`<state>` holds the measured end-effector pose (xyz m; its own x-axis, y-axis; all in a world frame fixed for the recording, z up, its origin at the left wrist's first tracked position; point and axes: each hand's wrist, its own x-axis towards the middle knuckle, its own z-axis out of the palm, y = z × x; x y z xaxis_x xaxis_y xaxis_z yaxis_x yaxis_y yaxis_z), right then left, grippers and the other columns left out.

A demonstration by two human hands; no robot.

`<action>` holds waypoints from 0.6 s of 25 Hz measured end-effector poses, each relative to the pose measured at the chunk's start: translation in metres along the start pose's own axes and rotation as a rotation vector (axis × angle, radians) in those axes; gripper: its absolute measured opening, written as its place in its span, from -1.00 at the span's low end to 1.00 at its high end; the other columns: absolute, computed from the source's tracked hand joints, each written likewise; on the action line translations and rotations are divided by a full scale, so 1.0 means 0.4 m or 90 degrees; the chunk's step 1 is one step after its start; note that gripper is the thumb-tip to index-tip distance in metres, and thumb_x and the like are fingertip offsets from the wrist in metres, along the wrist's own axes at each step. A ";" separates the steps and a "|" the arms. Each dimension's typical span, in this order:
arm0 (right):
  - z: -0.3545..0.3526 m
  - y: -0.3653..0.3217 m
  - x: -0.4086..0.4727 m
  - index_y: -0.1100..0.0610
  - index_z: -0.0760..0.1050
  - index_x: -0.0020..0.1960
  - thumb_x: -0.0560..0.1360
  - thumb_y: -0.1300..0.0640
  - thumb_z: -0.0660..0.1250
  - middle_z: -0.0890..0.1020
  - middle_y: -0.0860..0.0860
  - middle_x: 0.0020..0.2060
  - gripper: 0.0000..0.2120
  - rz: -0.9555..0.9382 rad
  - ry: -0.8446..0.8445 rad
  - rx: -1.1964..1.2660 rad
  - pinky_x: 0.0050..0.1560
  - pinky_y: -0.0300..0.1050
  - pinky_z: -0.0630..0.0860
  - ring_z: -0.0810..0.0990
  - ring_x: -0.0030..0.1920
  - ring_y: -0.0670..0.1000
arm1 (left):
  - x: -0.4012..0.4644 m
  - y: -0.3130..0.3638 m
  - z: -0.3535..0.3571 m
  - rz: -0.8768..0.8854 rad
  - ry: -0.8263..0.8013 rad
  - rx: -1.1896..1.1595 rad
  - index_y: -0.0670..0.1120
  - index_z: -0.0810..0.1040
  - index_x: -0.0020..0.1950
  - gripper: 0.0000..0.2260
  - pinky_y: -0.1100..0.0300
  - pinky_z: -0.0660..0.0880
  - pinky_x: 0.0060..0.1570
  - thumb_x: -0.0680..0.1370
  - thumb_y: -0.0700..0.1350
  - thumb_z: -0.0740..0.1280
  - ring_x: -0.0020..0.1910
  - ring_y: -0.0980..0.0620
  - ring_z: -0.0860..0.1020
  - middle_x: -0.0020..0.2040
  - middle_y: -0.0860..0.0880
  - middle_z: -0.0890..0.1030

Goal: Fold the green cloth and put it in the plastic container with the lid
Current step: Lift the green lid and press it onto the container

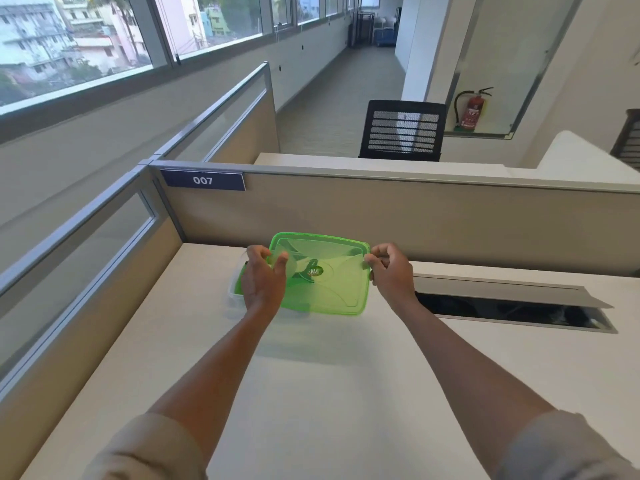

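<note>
A translucent green lid (329, 285) is held tilted over a clear plastic container (234, 299) at the far side of the white desk. My left hand (265, 280) grips the lid's left edge. My right hand (391, 271) pinches its right edge. Only the container's left wall shows beside my left hand; the lid covers the rest. Something green shows through that wall, and a dark green shape shows through the lid near its round sticker; I cannot tell for sure that it is the cloth.
The white desk (311, 393) is bounded by a beige partition (415, 220) behind and a glass-topped one on the left. An open cable tray slot (512, 310) lies to the right of the lid. A black mesh chair (401, 129) stands beyond the partition.
</note>
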<state>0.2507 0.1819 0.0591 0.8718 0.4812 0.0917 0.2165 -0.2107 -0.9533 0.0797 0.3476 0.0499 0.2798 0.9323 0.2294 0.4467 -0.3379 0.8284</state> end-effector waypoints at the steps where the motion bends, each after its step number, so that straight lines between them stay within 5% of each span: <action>1: 0.033 -0.006 0.005 0.10 0.52 -0.04 0.49 0.16 0.38 0.69 0.10 -0.18 -0.92 0.008 -0.001 0.011 -0.14 0.01 0.60 0.64 -0.21 0.05 | 0.018 -0.016 -0.013 -0.010 -0.002 0.009 -0.09 0.39 0.09 -0.71 0.05 0.40 -0.19 0.55 0.08 0.34 -0.12 -0.23 0.57 -0.12 -0.12 0.60; 7: 0.211 -0.014 0.008 0.08 0.57 0.15 0.48 0.14 0.41 0.63 -0.03 -0.12 -0.76 0.012 -0.044 -0.002 -0.25 -0.43 0.41 0.52 -0.25 -0.19 | 0.105 -0.125 -0.074 -0.037 -0.042 0.079 -0.04 0.38 0.26 -0.69 -0.05 0.52 -0.03 0.57 0.01 0.30 0.03 -0.25 0.59 0.11 -0.21 0.63; 15: 0.350 0.031 0.019 0.16 0.52 0.26 0.49 0.20 0.37 0.61 0.14 0.03 -0.66 0.044 -0.050 -0.092 0.13 0.06 0.51 0.58 0.03 0.13 | 0.183 -0.217 -0.064 -0.050 -0.102 0.195 0.01 0.34 0.38 -0.56 -0.11 0.37 0.14 0.55 0.10 0.31 0.21 -0.24 0.45 0.17 -0.18 0.60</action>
<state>0.1984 0.3020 0.0077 0.8512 0.5249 -0.0015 0.2226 -0.3635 -0.9046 0.0398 0.4483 0.0079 0.3540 0.9328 0.0675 0.6991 -0.3119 0.6434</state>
